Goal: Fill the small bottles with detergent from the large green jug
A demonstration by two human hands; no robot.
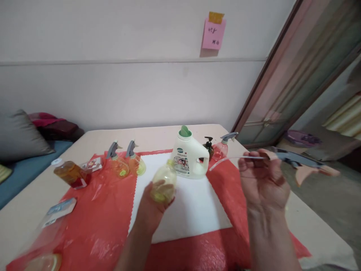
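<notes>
Left hand (150, 211): held 1 yellow bottle (166, 180). Right hand (264, 186): held 1 spray head (296, 156). Beyond left grip: stood 1 jug (193, 162); farther left, 2 spray bottles (119, 165).

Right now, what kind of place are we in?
Probably a room in someone's home, though I can't be sure: there's a grey cushion on a blue seat, beside a table holding a big pale jug.
</notes>
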